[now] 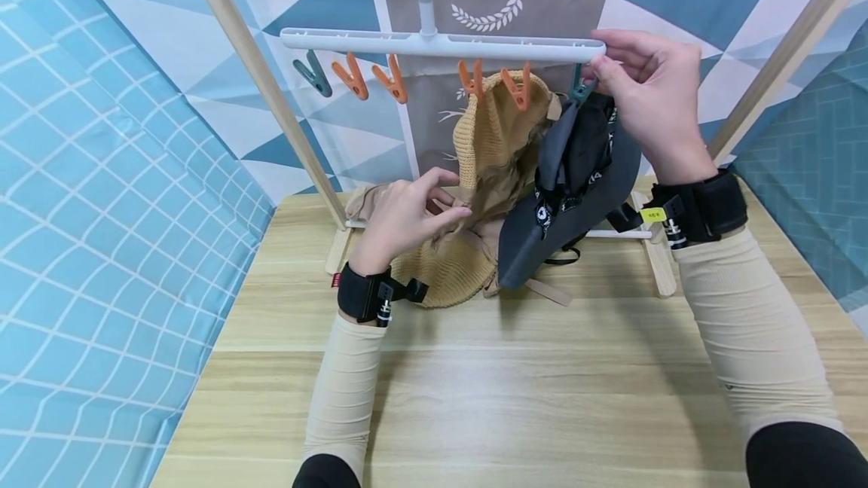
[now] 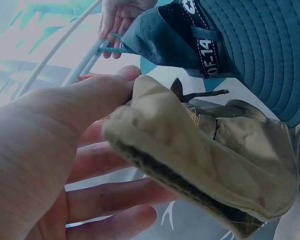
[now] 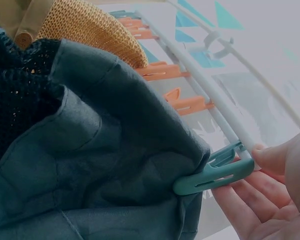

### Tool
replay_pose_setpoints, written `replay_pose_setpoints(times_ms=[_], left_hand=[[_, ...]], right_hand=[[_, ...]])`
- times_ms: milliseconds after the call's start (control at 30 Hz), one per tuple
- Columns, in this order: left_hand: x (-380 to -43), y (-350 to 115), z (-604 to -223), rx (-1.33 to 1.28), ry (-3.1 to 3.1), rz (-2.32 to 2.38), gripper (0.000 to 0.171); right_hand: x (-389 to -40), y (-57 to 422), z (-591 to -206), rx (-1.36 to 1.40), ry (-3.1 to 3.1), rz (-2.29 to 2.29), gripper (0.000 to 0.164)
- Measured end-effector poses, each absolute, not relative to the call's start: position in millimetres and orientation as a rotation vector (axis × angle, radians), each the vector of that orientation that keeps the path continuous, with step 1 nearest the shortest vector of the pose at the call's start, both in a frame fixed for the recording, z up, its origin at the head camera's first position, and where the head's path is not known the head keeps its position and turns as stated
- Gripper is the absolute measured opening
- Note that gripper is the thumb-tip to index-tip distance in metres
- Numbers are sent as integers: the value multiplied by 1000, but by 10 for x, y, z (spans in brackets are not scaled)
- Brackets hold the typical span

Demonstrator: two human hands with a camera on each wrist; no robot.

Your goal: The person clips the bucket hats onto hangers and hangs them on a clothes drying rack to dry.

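Observation:
My right hand point(image 1: 654, 96) pinches the right end of a white clip hanger point(image 1: 366, 42) between thumb and fingers, beside a green clip point(image 3: 215, 175). That clip bites the edge of a dark grey-blue bucket hat point(image 1: 576, 194), which hangs tilted, its black mesh inside showing. My left hand point(image 1: 414, 213), fingers loosely spread, is in front of a tan knitted hat point(image 1: 498, 134); an orange clip point(image 1: 471, 80) is at that hat's upper edge. In the left wrist view beige fabric point(image 2: 205, 155) overlaps my left fingertips; I cannot tell whether they touch it.
A wooden rack point(image 1: 254, 89) carries the hanger. Two orange clips and a green clip point(image 1: 313, 74) hang bare on its left half. Below lies a wood-grain table point(image 1: 488, 382). Blue patterned cloths point(image 1: 102, 172) cover the back and sides.

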State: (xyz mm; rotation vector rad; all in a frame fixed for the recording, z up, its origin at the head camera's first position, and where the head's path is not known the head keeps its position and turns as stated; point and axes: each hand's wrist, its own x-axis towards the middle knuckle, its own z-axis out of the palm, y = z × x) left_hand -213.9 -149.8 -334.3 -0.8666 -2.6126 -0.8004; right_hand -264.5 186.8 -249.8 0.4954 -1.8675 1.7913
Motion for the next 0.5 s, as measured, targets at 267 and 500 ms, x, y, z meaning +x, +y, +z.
replay_pose_setpoints(times_ms=[267,500], left_hand=[[-2129,-1395,-3350,-939,-2627,-832,50],[-2103,-1280,-3385,-1054,-2570,-771,61]], right_hand=[[-2657,1992,-2498,474,-1864,1790,29],[-2646,2160,-2504,456,-1817,1821,28]])
